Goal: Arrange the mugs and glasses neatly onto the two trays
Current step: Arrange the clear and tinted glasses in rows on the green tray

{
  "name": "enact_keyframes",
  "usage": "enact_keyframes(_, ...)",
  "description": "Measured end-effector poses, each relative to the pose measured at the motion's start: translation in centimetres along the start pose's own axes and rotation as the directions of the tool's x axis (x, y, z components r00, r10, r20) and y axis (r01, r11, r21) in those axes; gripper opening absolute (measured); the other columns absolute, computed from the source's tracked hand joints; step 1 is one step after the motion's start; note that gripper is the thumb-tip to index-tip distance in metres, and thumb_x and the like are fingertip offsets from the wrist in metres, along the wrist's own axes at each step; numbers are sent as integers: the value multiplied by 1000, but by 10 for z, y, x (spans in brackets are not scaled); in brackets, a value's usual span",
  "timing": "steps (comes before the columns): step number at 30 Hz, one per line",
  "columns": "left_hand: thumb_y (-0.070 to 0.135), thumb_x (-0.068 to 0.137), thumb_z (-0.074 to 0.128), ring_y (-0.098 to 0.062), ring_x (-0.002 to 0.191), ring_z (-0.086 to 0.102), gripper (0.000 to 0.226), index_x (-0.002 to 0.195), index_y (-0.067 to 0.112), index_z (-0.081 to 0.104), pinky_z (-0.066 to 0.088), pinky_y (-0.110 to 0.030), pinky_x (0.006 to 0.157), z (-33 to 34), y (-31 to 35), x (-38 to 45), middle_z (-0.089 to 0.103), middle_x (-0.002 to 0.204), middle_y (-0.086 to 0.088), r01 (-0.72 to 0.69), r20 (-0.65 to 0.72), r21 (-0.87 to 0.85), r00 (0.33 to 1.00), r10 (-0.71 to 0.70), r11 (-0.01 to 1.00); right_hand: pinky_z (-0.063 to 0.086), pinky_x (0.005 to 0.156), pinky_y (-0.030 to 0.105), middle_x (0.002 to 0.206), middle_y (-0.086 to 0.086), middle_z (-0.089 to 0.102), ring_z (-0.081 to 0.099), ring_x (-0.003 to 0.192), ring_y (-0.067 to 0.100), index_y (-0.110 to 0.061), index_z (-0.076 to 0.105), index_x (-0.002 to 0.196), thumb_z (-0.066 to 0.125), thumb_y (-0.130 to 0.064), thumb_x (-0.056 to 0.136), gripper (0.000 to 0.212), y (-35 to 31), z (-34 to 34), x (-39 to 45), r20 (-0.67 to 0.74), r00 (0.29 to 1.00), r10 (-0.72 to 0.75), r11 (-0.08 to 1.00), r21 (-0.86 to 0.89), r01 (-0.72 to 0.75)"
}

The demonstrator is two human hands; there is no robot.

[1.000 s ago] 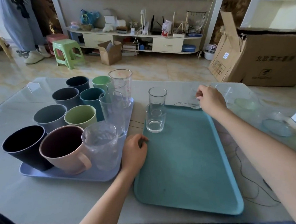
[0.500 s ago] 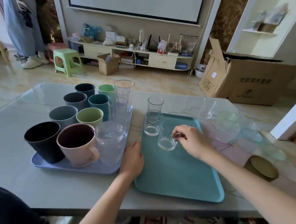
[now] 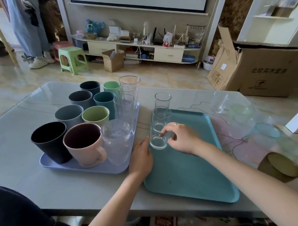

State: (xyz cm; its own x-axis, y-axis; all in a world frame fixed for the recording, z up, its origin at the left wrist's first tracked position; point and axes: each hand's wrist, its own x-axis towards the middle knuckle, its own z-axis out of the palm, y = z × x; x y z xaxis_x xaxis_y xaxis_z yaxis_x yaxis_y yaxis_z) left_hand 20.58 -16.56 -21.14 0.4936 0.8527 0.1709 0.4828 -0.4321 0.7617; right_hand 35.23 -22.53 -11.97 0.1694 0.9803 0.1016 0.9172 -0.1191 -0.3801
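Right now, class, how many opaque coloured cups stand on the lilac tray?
8 on the lilac tray, in two columns. Left: navy cup, dark grey cup, blue-grey cup, black cup. Right: mint cup, teal cup, light green cup, pink mug. The clear glasses might hide more.

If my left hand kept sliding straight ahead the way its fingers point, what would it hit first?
Probably the small glass that the right hand pinches at the teal tray's left edge. The left hand points straight toward it, fingertips nearly there, though depth is hard to judge.
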Motion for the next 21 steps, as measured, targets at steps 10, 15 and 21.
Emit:
enact_keyframes(10, -7, 91, 34, -7, 81, 56, 33, 92, 13, 59, 39, -3, 71, 7, 18, 28, 64, 91, 1, 110, -209, -301, 962, -178, 947, 43, 91, 38, 135, 10, 49, 52, 116, 30, -12, 46, 130, 46, -5, 86, 44, 110, -72, 53, -379, 828, 414, 901, 45, -431)
enact_keyframes(15, -11, 86, 37, -13, 81, 57, 38, 93, 12, 66, 40, -14, 67, 10, 9, 38, 65, 86, 2, 87, -229, -268, 962, -151, 959, 44, 89, 46, 136, 18, 42, 48, 120, 39, -3, 35, 133, 48, -7, 89, 46, 163, -90, 94, -398, 722, 566, 776, -41, -630)
enact_keyframes(21, -15, 81, 39, -8, 71, 50, 42, 95, 12, 68, 36, -9, 64, 13, 5, 40, 59, 76, 6, 63, -279, -191, 953, -116, 979, 43, 95, 44, 134, 22, 48, 48, 123, 39, 1, 41, 131, 48, -2, 86, 46, 209, -74, 128, -329, 645, 690, 660, -81, -747)
